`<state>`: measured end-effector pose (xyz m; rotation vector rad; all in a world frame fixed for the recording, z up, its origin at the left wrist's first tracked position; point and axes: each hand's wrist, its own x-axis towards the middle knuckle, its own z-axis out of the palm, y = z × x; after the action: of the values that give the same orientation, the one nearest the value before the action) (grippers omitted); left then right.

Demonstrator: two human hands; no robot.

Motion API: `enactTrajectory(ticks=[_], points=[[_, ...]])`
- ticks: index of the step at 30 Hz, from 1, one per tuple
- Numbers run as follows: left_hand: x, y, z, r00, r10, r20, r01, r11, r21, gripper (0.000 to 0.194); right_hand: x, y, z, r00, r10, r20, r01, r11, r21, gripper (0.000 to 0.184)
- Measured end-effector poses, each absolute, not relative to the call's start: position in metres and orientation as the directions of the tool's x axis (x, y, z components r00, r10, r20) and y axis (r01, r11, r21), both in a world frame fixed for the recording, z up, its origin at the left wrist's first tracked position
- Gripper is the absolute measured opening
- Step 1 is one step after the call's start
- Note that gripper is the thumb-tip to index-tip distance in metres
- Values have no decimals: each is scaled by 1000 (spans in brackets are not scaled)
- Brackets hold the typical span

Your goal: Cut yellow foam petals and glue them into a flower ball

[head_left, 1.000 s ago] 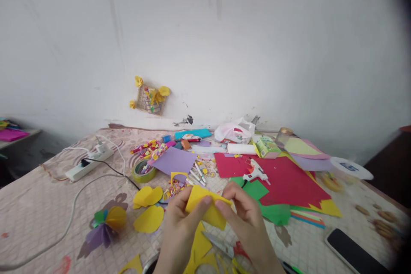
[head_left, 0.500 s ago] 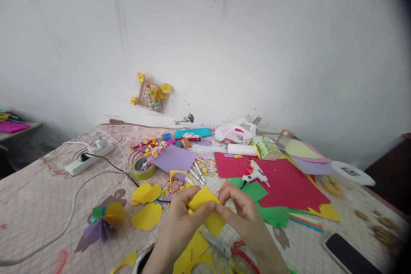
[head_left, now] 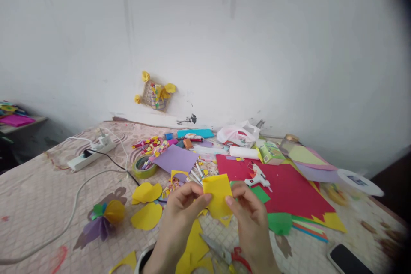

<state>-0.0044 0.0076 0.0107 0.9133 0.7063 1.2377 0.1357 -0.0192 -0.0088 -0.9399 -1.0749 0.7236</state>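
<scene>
Between my two hands is a piece of yellow paper [head_left: 218, 195], folded over and held upright above the table. My left hand [head_left: 184, 205] pinches its left edge, thumb in front. At its right edge my right hand [head_left: 248, 207] grips with thumb and fingers. Scissors [head_left: 218, 248] with red handles lie below, partly under my right hand. Yellow paper scraps [head_left: 194, 250] spread beneath my hands. Cut yellow petal shapes [head_left: 147, 216] rest to the left, beside a multicoloured paper flower [head_left: 104, 218].
A white glue gun [head_left: 258, 176] lies on red paper [head_left: 289, 184]. Green tape [head_left: 144, 167], purple paper [head_left: 176, 160] and a white plastic bag [head_left: 239, 132] are farther back. A power strip [head_left: 91, 156] with cables stands left. A phone [head_left: 348, 259] lies front right.
The yellow paper has been raised and turned from a tilted angle to a squarer, upright position. My hands have moved slightly apart, one at each side edge. The view has shifted a little.
</scene>
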Motion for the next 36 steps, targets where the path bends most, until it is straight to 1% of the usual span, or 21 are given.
enactTrajectory(ticks=[4, 10, 14, 20, 23, 27, 33, 36], points=[[-6, 7, 12, 208, 976, 69, -473, 39, 880, 19, 134, -19, -11, 331, 859, 392, -58, 433, -900, 17], [-3, 7, 10, 224, 972, 75, -436, 31, 899, 19, 136, -17, -14, 301, 893, 334, -112, 381, -918, 18], [-3, 6, 7, 187, 979, 76, -470, 21, 883, 21, 135, -16, -15, 268, 906, 328, -108, 367, -924, 19], [-2, 7, 10, 110, 984, 140, -461, -74, 884, 21, 135, -17, -16, 245, 922, 301, -118, 336, -934, 21], [-2, 6, 9, 105, 987, 126, -472, -62, 879, 19, 135, -16, -18, 238, 925, 296, -121, 330, -936, 21], [-4, 8, 7, 79, 992, 97, -486, -47, 873, 24, 134, -15, -20, 218, 928, 303, -84, 327, -941, 21], [-5, 10, 6, 24, 992, 122, -484, -96, 870, 17, 133, -15, -20, 196, 929, 314, -58, 331, -942, 22], [-7, 12, 5, 2, 993, 121, -480, -105, 871, 22, 132, -14, -18, 200, 927, 318, -63, 336, -940, 23]])
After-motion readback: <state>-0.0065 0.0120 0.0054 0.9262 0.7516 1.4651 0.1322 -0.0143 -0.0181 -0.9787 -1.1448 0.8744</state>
